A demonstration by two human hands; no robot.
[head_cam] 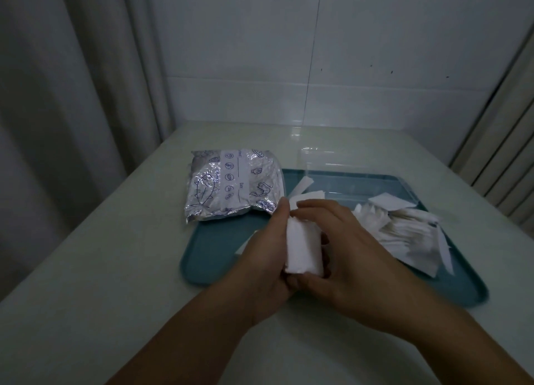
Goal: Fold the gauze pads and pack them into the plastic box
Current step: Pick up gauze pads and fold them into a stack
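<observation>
Both hands grip one gauze pad [304, 247] | left hand [265, 257] curled | right hand [344, 257] curled | above tray [208, 257]

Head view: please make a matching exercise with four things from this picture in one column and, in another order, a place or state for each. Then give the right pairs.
Things:
1. folded gauze pad
2. silver bag
3. plastic box
4. loose gauze pile

Places or states:
A. lies partly over the tray's far left corner
B. heaped on the right side of the tray
C. clear, at the far side of the tray
D. held between the left hand and the right hand

Pairs: 1-D, 2-A, 3-C, 4-B
</observation>
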